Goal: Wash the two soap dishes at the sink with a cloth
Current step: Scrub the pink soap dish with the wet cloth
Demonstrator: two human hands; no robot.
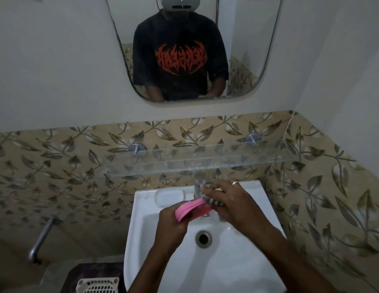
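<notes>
Over the white sink (142, 240) my left hand (171, 223) grips a pink oval soap dish (191, 209), tilted on its edge under the tap (198, 185). My right hand (233, 206) holds a dark striped cloth (214, 203) pressed against the dish's right end. Whether water runs from the tap I cannot tell. A second soap dish is not visible here.
A glass shelf (195, 159) hangs just above the tap. A mirror (192, 49) on the wall reflects a person in a dark shirt. The drain (203, 238) sits mid-basin. A metal pipe (41, 237) runs at lower left, and a white plastic basket (97, 285) stands below.
</notes>
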